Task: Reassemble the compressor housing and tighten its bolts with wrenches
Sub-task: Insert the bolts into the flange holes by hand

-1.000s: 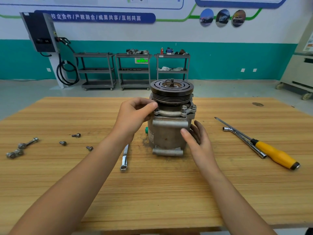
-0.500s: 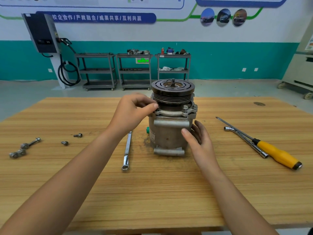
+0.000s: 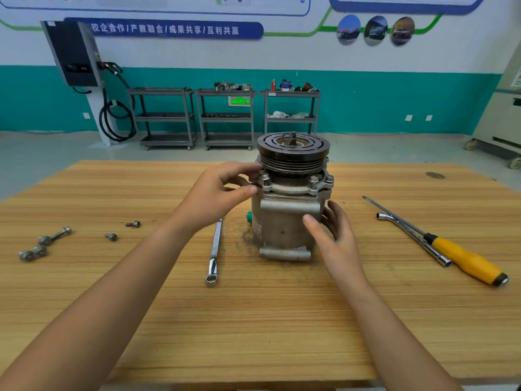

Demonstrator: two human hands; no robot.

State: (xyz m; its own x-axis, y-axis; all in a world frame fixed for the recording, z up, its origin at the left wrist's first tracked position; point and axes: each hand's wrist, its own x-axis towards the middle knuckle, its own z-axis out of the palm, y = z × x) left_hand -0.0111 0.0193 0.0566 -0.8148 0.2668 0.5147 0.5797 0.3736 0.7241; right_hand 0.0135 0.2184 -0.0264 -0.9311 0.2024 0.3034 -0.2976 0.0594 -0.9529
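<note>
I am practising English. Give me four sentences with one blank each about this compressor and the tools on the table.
The compressor stands on a ____ table.
The screwdriver has a ____ handle.
The ring wrench lies to the ____ of the compressor.
The left hand pinches its flange; the right hand steadies its ____ side.
Missing: wooden; yellow; left; right.

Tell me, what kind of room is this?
Probably a car-repair training workshop: a compressor stands on a wooden workbench with a wrench beside it, metal carts line the wall, and a car charger hangs there.
</note>
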